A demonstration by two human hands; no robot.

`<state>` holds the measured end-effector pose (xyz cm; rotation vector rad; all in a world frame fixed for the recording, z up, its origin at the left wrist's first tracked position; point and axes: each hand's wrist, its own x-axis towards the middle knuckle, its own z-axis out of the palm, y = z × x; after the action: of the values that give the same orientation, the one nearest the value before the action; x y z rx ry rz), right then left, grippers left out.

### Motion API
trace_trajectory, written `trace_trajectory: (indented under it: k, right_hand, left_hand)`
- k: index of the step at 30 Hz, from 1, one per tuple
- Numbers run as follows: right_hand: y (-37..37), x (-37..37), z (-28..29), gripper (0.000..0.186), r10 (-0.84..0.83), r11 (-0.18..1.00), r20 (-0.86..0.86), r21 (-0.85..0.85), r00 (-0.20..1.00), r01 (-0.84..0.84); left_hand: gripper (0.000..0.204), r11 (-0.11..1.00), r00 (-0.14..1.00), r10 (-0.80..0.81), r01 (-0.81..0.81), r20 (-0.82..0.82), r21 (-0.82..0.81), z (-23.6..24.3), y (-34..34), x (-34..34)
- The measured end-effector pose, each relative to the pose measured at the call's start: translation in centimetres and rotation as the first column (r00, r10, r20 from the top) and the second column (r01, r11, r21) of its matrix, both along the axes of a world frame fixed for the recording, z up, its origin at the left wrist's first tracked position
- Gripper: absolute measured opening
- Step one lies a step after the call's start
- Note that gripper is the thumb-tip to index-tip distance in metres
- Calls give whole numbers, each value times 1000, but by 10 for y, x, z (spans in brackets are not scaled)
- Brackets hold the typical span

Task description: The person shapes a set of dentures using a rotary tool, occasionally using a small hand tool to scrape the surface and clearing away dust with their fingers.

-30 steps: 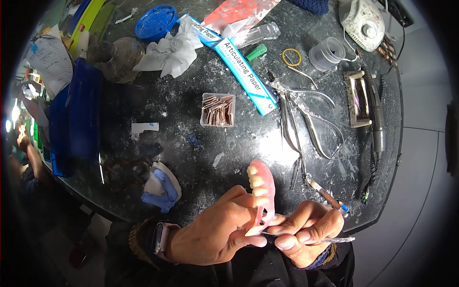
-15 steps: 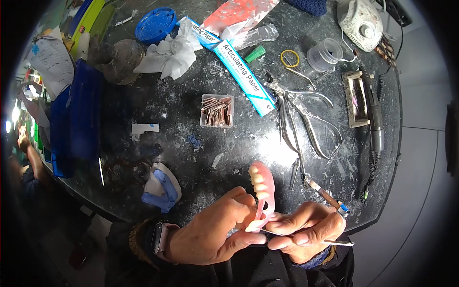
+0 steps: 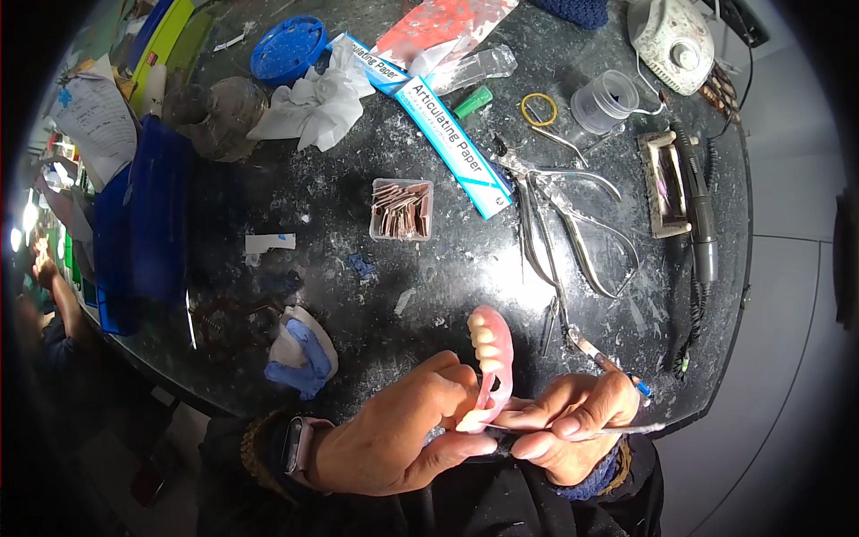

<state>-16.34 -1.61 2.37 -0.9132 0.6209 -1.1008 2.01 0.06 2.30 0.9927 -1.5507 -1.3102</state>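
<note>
My left hand (image 3: 385,430), with a watch at the wrist, is closed on a pink denture base (image 3: 500,358) that carries a row of cream teeth along its upright arm and has an opening lower down. My right hand (image 3: 577,421) grips a slim metal instrument (image 3: 646,429), whose working tip is hidden at the lower part of the denture. Just beyond that hand lies a wooden-handled tool (image 3: 605,363). A pale model with blue material (image 3: 304,358) rests left of my hands. Farther back sits a clear box of coppery pieces (image 3: 401,210).
The dark worktop (image 3: 340,215) also bears pliers (image 3: 582,242), long blue-and-white boxes (image 3: 452,148), crumpled tissue (image 3: 313,107), a clear cup (image 3: 604,103), a handpiece (image 3: 702,242) and its white control unit (image 3: 676,49). Blue bins (image 3: 143,233) stand left. A co-worker's arm (image 3: 58,295) shows beyond.
The instrument's outer end has risen a little and tilted as my right fingers shifted. The top of the denture has moved slightly downward. My left hand keeps nearly the same place.
</note>
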Motion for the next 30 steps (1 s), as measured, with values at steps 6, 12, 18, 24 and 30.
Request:
trace_trajectory:
  k: [6,12,18,24,30]
  right_hand:
    - [-7,-3,5,31,120,993,-51,1,991,-120]
    - [-2,2,7,29,16,999,-96,-32,995,-20]
    - [-7,5,12,33,-71,970,-312,-242,947,-7]
    - [-10,4,19,34,-81,958,-393,-285,916,-37]
    - [-8,-1,19,29,-3,989,-319,-140,948,-45]
  left_hand:
    - [33,998,998,0,-3,-58,-59,-3,-1,-1]
    - [29,1000,999,-4,2,-48,-28,1,-2,1]
    - [29,997,1000,3,-3,-5,-75,-1,-3,0]
    - [29,996,999,-7,4,-35,-87,0,-3,0]
    - [30,994,997,-68,63,-48,-90,-4,-8,-1]
